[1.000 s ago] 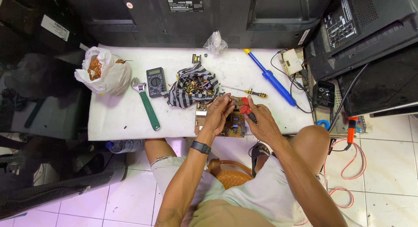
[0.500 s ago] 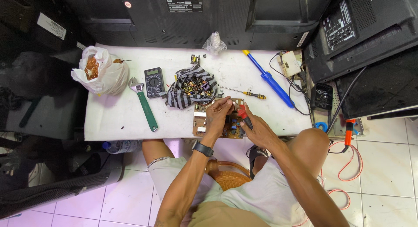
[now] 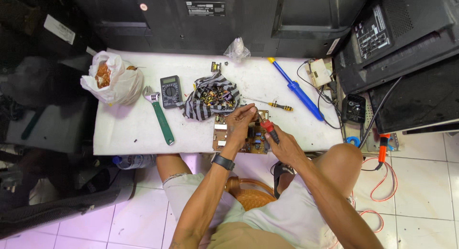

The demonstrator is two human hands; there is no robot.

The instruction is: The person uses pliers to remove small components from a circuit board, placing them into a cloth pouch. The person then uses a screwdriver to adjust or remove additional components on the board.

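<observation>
White worktable (image 3: 134, 129), left hand (image 3: 240, 121) pinching circuit board (image 3: 253, 143), right hand (image 3: 285, 145) gripping red-handled tool (image 3: 267, 126).

A table (image 3: 129, 134) runs across the middle. At its near edge lies a circuit board (image 3: 221, 134); the left hand (image 3: 240, 119) rests on it, and the right hand (image 3: 283, 145), just to the right, holds a screwdriver (image 3: 266, 124) over the board. Directly behind the board sits a cloth heaped with small parts (image 3: 212, 96). Left of the cloth lies a multimeter (image 3: 170, 91), then a wrench (image 3: 160, 116), then a plastic bag (image 3: 112, 78) at the far left corner. Right of the cloth lies a small screwdriver (image 3: 276, 105), and beyond it a long soldering tool (image 3: 295, 88). Monitors (image 3: 397, 38) stand to the right of the table.
</observation>
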